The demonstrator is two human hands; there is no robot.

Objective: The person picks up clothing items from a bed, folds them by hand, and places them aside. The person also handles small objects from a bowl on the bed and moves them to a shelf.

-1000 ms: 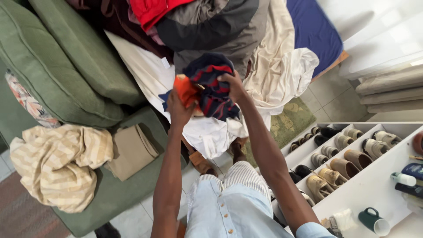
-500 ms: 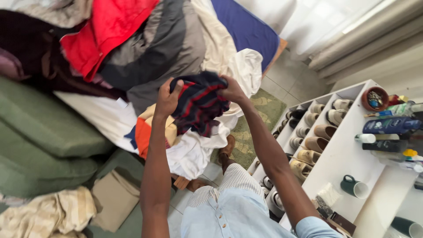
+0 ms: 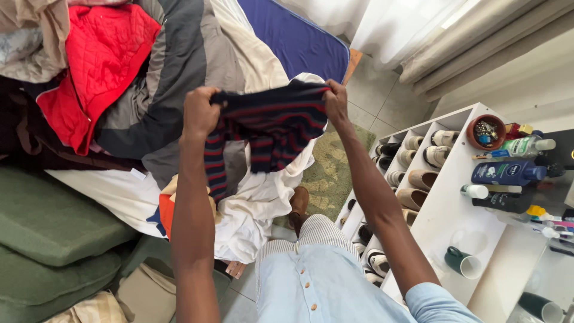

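A bed [image 3: 299, 36] with a blue mattress was heaped with clothes: a red quilted jacket [image 3: 101, 66], a grey garment [image 3: 179, 66], white sheets [image 3: 251, 203].

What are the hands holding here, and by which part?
Both the left hand and right hand grip the top edge of a dark striped garment, one at each end, spread between them.

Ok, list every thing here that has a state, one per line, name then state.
left hand, closed on the striped garment's edge
right hand, closed on its other edge
striped garment, held up, spread between both hands
green mug, lying on its side
blue bottle, lying flat, cap on
brown bowl, upright, holding small items
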